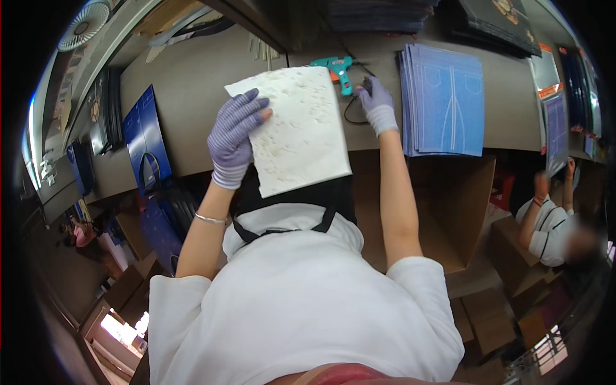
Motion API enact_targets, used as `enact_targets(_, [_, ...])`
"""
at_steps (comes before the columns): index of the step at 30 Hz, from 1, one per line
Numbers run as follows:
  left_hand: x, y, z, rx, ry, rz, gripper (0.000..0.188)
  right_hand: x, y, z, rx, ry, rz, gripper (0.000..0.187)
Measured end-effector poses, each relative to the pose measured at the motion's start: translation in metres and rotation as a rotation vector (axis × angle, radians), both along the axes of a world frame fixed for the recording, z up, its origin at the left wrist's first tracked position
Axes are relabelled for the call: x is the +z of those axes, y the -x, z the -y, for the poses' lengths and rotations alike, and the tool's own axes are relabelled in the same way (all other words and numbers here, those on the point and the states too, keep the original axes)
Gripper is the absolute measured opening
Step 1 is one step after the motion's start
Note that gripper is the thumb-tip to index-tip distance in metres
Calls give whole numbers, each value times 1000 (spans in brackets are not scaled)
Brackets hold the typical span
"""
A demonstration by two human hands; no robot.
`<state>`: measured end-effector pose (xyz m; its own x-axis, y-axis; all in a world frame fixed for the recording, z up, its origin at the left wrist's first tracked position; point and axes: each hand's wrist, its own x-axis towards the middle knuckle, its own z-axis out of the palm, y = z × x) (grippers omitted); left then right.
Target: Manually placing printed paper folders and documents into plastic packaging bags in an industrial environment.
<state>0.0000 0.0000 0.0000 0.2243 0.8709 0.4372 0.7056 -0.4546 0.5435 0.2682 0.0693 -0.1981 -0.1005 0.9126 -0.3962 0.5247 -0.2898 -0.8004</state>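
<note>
My left hand point(236, 136), in a purple striped glove, lies over the left edge of a white board point(301, 128). Its fingers stretch flat across the surface, which is dented and marked with small spots. The board juts past the near table edge toward my body. To its right, my right hand point(377, 101), gloved in purple, has its thumb and fingers apart with nothing seen between them. A teal glue gun point(340, 69) lies just left of that hand, partly behind the board's top edge. Its dark cord point(348, 114) loops close to the right fingers.
A stack of blue jeans-print paper bags point(449, 99) lies right of my right hand. Dark bags point(494, 25) are piled at the far right. A shiny blue bag point(146, 131) stands on the left. Below the table is an open cardboard box point(449, 212). Another person point(545, 221) works at right.
</note>
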Motion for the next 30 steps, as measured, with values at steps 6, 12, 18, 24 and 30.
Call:
enact_targets(6, [-16,-22,-10,-232,24,-29,33,135,0,86,-248,60,-720,41])
enact_targets(12, [-56,-10,-2,-70,163,55,61,110,-40,137,-682,-85,-760,36])
enact_targets(18, [-96,119,36,-66,248,11,58,75,-39,211,-1271,-262,-833,39])
enact_targets(24, [-141,223,69,-159,313,-186,54,50,-29,286,-1771,-438,-992,37])
enact_targets(30, [-156,235,90,46,855,-1033,100,73,7,312,-1807,-550,-999,36])
